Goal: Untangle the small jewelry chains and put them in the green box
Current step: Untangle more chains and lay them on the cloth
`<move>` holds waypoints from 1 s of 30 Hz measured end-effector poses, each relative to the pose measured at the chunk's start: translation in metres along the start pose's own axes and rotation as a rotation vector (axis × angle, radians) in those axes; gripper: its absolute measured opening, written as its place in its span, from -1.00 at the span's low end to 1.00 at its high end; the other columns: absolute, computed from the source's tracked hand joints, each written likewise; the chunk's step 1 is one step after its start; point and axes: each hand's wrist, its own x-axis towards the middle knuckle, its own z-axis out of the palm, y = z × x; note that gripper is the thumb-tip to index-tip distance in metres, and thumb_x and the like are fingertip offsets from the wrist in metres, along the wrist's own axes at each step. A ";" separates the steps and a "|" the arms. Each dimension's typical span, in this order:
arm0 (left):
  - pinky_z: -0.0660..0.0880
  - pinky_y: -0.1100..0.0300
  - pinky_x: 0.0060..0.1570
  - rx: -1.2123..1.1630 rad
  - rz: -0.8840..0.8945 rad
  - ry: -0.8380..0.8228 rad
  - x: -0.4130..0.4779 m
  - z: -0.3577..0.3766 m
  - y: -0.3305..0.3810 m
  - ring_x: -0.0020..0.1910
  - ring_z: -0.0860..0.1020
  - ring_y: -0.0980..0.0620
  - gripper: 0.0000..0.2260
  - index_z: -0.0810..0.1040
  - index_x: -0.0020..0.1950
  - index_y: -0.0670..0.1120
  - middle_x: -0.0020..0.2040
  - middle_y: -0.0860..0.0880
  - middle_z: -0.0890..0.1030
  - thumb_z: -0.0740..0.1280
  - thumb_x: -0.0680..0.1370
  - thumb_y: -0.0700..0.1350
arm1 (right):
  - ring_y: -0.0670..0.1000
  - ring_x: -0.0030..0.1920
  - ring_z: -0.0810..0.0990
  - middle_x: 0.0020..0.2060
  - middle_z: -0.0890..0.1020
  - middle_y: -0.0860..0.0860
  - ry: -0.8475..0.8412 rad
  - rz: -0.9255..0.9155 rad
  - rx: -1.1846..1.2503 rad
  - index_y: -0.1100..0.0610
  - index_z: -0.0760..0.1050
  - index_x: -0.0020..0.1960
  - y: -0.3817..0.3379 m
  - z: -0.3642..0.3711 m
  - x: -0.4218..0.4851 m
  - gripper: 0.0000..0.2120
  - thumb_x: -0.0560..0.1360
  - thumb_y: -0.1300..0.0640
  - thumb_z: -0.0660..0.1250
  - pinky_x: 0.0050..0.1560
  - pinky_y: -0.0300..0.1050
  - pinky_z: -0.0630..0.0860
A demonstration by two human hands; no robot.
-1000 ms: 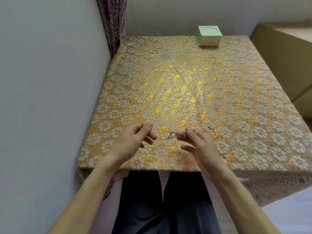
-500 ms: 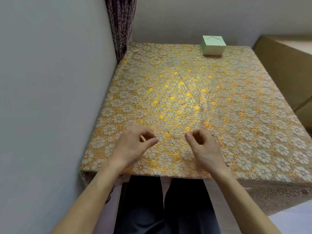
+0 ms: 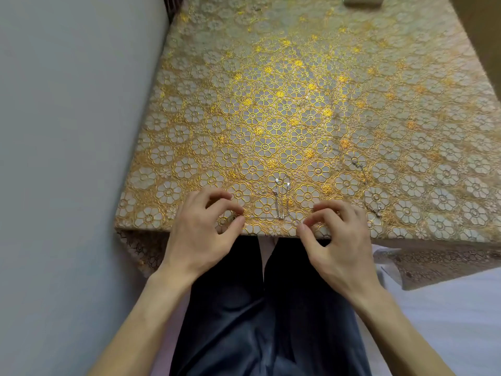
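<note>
A thin silver chain (image 3: 280, 202) lies near the table's front edge, stretched sideways between my hands, with a loop and small pendants running up from its middle. My left hand (image 3: 202, 232) pinches its left end between thumb and forefinger. My right hand (image 3: 334, 240) pinches the right end the same way. A second silver chain (image 3: 360, 169) lies loose on the cloth to the right, trailing down toward my right hand. The green box (image 3: 362, 0) is at the far edge of the table, cut off by the top of the frame.
The table (image 3: 271, 104) wears a gold floral lace cloth. A grey wall (image 3: 67, 131) runs close along its left side. A brown piece of furniture (image 3: 482, 36) stands at the right. My dark-trousered legs sit under the front edge.
The view has tilted down, so the box is nearly out of frame. My hands have drawn back to the front edge and apart, stretching the chain flat between them.
</note>
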 end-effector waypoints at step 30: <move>0.39 0.08 0.23 -0.075 -0.010 -0.011 0.002 -0.002 -0.005 0.17 0.50 -0.01 -0.72 0.63 0.12 0.01 0.17 0.11 0.59 0.46 0.42 0.00 | 0.07 0.07 0.47 -0.08 0.52 -0.06 -0.275 0.010 -0.189 0.03 0.56 -0.01 -0.045 0.020 0.058 -0.82 0.59 -0.07 0.29 0.02 0.00 0.40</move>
